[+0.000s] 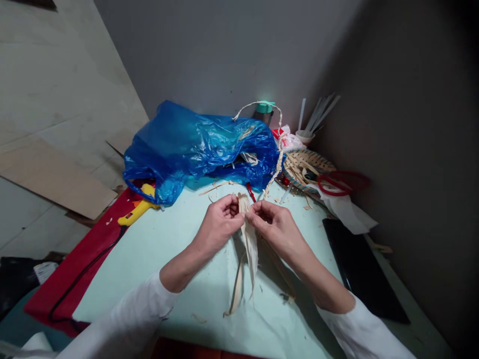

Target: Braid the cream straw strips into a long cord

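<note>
My left hand [217, 227] and my right hand [275, 224] meet over the pale green tabletop [168, 259], both pinched on the top end of a dried husk strip [250, 244]. The strip hangs down toward me, splitting into thin tails that lie on the table. A braided husk cord [279, 149] rises from just beyond my right hand and arcs up over the blue plastic bag [194, 144].
A yellow glue gun [138, 209] with a black cable lies left on red cloth. At back right stand a woven basket [310, 164] with husk scraps, red scissors [342, 182], a cup of white sticks [305, 134] and a green-capped bottle [265, 110]. A black slab [359, 269] lies right.
</note>
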The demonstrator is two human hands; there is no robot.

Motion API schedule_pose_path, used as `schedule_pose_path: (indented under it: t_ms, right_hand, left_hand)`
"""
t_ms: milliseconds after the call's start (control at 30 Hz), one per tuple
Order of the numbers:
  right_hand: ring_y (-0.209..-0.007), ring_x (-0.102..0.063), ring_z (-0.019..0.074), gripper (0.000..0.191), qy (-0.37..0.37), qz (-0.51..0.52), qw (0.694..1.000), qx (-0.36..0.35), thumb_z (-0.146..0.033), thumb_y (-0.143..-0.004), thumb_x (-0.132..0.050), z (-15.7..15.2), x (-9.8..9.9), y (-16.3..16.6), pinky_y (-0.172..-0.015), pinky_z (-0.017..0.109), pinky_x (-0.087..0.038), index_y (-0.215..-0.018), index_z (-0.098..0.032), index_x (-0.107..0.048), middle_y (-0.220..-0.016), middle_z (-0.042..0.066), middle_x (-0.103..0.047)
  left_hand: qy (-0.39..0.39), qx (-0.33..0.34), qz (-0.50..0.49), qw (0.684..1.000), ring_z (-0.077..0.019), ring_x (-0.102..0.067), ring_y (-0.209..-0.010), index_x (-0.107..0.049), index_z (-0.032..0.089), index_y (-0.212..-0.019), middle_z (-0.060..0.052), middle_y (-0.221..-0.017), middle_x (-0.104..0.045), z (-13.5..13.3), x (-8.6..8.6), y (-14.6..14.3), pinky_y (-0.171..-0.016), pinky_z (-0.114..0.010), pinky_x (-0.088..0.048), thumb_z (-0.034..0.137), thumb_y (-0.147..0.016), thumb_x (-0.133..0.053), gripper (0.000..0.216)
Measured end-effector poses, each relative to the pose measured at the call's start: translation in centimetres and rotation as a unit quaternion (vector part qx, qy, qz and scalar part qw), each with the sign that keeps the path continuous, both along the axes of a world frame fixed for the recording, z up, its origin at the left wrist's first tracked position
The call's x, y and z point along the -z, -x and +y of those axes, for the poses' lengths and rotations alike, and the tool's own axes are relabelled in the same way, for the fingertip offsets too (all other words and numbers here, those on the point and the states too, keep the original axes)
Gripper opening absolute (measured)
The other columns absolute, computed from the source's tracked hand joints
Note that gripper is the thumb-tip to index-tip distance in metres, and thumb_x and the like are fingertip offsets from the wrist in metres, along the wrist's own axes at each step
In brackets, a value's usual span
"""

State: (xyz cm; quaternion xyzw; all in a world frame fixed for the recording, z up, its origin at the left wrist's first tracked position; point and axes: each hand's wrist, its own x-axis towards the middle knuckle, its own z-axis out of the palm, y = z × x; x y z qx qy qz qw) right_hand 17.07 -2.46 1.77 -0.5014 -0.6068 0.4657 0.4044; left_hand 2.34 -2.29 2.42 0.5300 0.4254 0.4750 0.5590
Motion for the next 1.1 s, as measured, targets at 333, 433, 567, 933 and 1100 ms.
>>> schedule_pose_path:
  t_ms: [333, 433, 567, 933, 1100]
  right_hand:
    - [-0.079, -0.054, 0.016, 0.017, 0.014, 0.169, 0.982, -0.078, -0.035, -0.083, -0.062, -0.7, -2.2, -0.9, -0.072, 0.027, -0.041, -0.08, -0.018, -0.059, -0.082, 0.003, -0.059]
    - [-0.063, -0.049, 0.0121, 0.017, 0.061, 0.256, 0.957, -0.12, -0.034, -0.084, -0.06, -1.0, -3.1, -1.5, -0.064, 0.027, -0.043, -0.077, -0.02, -0.053, -0.07, -0.001, -0.05]
    - [-0.047, -0.013, 0.007, 0.022, 0.083, 0.264, 0.957, -0.083, -0.036, -0.083, -0.061, -1.4, -4.3, -2.9, -0.041, 0.021, -0.015, -0.076, -0.022, -0.046, -0.06, -0.008, -0.02]
    - [-0.053, -0.037, 0.0135, 0.017, -0.136, -0.133, 0.942, 0.278, -0.036, -0.09, -0.053, -0.9, -3.6, -10.2, -0.051, 0.03, -0.027, -0.081, -0.022, -0.056, -0.063, 0.0, -0.045]
    - [-0.108, -0.051, 0.0352, 0.037, -0.245, -0.421, 0.814, 0.317, -0.026, -0.086, -0.055, -0.2, -2.2, -11.0, -0.089, 0.048, -0.037, -0.121, -0.014, -0.058, -0.119, 0.023, -0.057]
  left_hand:
    - [-0.003, -0.038, 0.039, 0.999, -0.0121, -0.055, -0.072, -0.063, 0.013, -0.079, -0.002, -0.078, -0.062, 0.8, 0.9, 0.7, -0.068, -0.023, -0.042, 0.018, -0.076, -0.067, 0.007]
    - [0.06, -0.012, -0.079, 0.995, -0.013, -0.058, -0.075, -0.063, 0.012, -0.079, -0.004, -0.081, -0.064, 1.0, 0.8, 0.8, -0.073, -0.025, -0.046, 0.016, -0.079, -0.064, 0.004]
    - [0.164, 0.041, -0.287, 0.943, -0.0086, -0.054, -0.058, -0.059, 0.011, -0.078, -0.002, -0.067, -0.056, 1.3, 0.4, 1.4, -0.058, -0.021, -0.047, 0.01, -0.083, -0.056, 0.006]
    - [0.128, 0.061, -0.198, 0.97, -0.0039, -0.01, -0.04, -0.061, 0.014, -0.086, 0.011, -0.046, -0.022, 1.2, 0.2, 1.7, -0.036, -0.014, -0.012, 0.023, -0.084, -0.063, 0.01]
    - [0.093, 0.063, -0.11, 0.988, -0.0046, -0.009, -0.043, -0.06, 0.015, -0.088, 0.011, -0.05, -0.018, 0.8, 0.4, 1.3, -0.039, -0.017, -0.009, 0.035, -0.086, -0.062, 0.02]
